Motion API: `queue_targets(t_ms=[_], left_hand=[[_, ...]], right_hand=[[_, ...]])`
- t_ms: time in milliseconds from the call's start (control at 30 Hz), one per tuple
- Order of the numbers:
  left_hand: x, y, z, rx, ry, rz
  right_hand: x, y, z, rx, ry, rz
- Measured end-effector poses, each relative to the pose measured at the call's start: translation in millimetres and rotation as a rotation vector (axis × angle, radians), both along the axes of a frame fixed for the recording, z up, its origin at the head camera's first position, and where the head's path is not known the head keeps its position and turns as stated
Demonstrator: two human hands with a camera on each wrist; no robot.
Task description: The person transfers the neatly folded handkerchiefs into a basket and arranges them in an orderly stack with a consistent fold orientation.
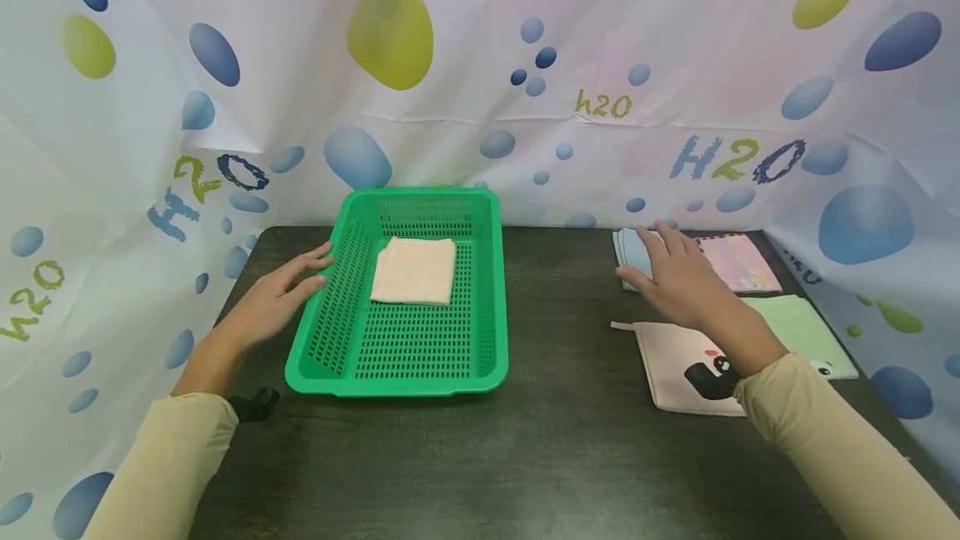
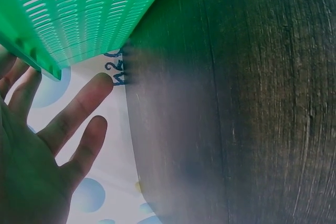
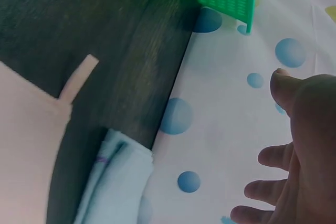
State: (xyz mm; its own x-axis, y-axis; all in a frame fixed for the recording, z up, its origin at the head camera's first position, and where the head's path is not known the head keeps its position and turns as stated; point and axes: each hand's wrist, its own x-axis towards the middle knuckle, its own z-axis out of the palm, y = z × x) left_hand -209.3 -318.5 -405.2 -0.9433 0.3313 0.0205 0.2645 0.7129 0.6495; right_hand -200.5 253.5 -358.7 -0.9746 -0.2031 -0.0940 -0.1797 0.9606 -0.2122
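Observation:
A green plastic basket (image 1: 491, 290) stands on the dark table, with a folded cream cloth (image 1: 414, 272) lying inside it. My left hand (image 1: 273, 298) is at the basket's left side, fingers spread near its rim; in the left wrist view the farther fingers reach the rim, though contact is unclear. My right hand (image 1: 678, 282) hovers over the cloths on the right, fingers extended, holding nothing. Beneath and around it lie a folded blue cloth (image 1: 631, 253), a pink cloth (image 1: 738, 263), a light green cloth (image 1: 798, 332) and a cream cloth with a face print (image 1: 675, 365).
The dark wooden table (image 1: 480, 465) runs back to a white curtain (image 1: 465, 40) printed with blue and green drops, which also hangs at both sides. From the printed cream cloth's corner a small loop (image 3: 79, 78) sticks out.

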Motion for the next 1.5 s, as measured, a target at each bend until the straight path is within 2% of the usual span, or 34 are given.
queue_targets(t_ms=[300,700,933,1233,1500], left_hand=[[0.8,0,-0.7,0.004,0.002,0.005],[1.1,0,-1.2,0.006,-0.01,0.008],[1.0,0,-1.8,0.008,-0.012,0.016],[1.8,1,-1.1,0.006,-0.005,0.015],[2.0,1,0.1,-0.007,-0.002,0.013]], right_hand=[[8.2,16,-12.2,-0.016,-0.047,-0.048],[24.6,31,-28.0,-0.033,-0.085,-0.06],[33.0,40,-39.5,-0.043,-0.159,-0.115],[44.4,48,-54.3,-0.042,-0.211,-0.13],[52.1,57,-64.3,-0.01,-0.198,-0.129]])
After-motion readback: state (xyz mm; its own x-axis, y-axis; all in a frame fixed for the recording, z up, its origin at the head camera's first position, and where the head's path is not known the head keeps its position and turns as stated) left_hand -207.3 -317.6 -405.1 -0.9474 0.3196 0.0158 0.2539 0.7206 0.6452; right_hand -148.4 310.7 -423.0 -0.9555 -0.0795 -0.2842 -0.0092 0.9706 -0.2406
